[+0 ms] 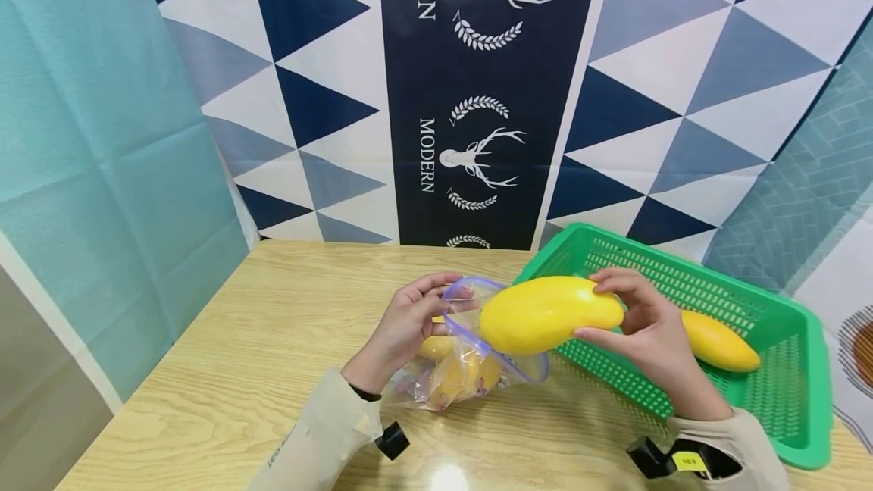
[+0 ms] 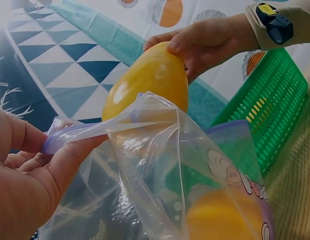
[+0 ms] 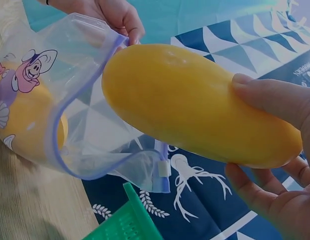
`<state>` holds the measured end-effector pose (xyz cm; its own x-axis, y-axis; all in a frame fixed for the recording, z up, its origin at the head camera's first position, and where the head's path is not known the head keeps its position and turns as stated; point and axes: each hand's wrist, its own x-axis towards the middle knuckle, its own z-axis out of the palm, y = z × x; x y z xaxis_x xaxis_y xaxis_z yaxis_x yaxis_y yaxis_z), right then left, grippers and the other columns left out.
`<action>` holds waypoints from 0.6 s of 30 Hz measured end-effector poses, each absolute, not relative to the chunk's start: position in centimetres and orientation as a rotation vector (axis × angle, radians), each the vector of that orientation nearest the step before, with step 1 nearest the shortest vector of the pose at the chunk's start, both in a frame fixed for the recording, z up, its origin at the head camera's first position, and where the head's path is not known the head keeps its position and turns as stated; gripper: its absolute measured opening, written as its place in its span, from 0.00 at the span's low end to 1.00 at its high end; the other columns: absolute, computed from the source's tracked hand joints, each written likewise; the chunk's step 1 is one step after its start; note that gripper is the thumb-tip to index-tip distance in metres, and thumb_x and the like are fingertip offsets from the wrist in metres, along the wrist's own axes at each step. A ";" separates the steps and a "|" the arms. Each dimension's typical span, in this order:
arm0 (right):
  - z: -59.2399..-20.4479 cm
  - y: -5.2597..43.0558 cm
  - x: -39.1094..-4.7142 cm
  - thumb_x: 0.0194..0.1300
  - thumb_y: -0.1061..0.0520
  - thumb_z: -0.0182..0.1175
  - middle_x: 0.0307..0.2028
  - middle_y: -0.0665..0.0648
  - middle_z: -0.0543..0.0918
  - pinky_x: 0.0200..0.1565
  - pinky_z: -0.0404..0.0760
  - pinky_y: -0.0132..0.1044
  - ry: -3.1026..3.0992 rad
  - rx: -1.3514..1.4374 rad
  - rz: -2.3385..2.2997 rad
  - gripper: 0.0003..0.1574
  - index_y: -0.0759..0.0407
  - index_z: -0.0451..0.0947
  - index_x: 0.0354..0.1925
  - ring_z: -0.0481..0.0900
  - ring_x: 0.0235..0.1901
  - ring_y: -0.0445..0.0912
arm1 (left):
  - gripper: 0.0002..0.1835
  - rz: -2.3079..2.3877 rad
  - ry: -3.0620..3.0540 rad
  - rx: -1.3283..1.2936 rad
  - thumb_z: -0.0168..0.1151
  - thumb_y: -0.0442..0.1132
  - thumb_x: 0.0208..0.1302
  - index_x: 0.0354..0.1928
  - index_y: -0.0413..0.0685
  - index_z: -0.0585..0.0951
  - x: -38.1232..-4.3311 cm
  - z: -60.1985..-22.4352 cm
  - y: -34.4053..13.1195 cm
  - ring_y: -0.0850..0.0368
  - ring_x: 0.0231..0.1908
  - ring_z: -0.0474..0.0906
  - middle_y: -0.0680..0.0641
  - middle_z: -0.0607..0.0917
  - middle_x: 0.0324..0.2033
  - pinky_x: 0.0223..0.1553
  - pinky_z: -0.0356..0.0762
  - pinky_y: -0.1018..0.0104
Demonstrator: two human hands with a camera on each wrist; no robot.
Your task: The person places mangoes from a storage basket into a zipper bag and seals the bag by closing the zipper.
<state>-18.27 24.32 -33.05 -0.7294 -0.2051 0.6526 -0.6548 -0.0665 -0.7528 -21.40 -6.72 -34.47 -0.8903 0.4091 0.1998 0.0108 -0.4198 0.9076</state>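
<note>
My right hand (image 1: 648, 328) grips one end of a long, smooth yellow fruit (image 1: 539, 315), thumb on one side and fingers on the other. The fruit's free end is at the mouth of a clear slider zip bag (image 3: 82, 55) with a purple rim and cartoon prints. My left hand (image 1: 412, 320) pinches that rim between thumb and fingers, and the mouth gapes toward the fruit. Inside the bag lies another yellow fruit (image 2: 224, 215), seen through the plastic. In the right wrist view, a white slider (image 3: 164, 168) sits at the end of the zip.
At the right stands a green perforated basket (image 1: 794, 332) with one more yellow fruit (image 1: 718, 341) in it, partly behind my right hand. The wooden table (image 1: 273, 324) runs back to a patterned cloth wall (image 1: 327, 97). A teal cloth (image 1: 102, 135) hangs on the left.
</note>
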 end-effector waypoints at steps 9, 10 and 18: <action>-33.8 23.4 -18.5 0.44 0.86 0.65 0.55 0.60 0.73 0.45 0.84 0.34 -1.876 0.943 1.852 0.32 0.75 0.72 0.49 0.80 0.49 0.45 | 0.20 2.390 1.550 0.575 0.46 0.25 0.69 0.62 0.34 0.72 -21.4 -34.6 -6.8 0.57 0.48 0.85 0.52 0.86 0.44 0.32 0.83 0.73; -33.9 23.3 -18.5 0.44 0.86 0.66 0.55 0.60 0.73 0.45 0.84 0.34 -1.876 0.941 1.852 0.32 0.75 0.72 0.49 0.80 0.49 0.45 | 0.21 2.391 1.551 0.572 0.46 0.25 0.69 0.62 0.34 0.72 -21.4 -34.6 -6.8 0.57 0.48 0.85 0.52 0.86 0.44 0.32 0.83 0.73; -34.3 22.5 -18.6 0.43 0.87 0.66 0.55 0.62 0.72 0.45 0.84 0.35 -1.879 0.932 1.842 0.33 0.76 0.72 0.49 0.80 0.50 0.45 | 0.21 2.404 1.520 0.606 0.46 0.25 0.70 0.64 0.31 0.70 -21.2 -34.4 -6.8 0.56 0.47 0.85 0.52 0.86 0.44 0.36 0.85 0.69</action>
<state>-18.63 22.48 -34.31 -0.7232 -0.2093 0.6581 -0.6621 -0.0609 -0.7469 -21.24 -6.81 -34.43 -0.8873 0.4057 0.2192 0.0241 -0.4339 0.9006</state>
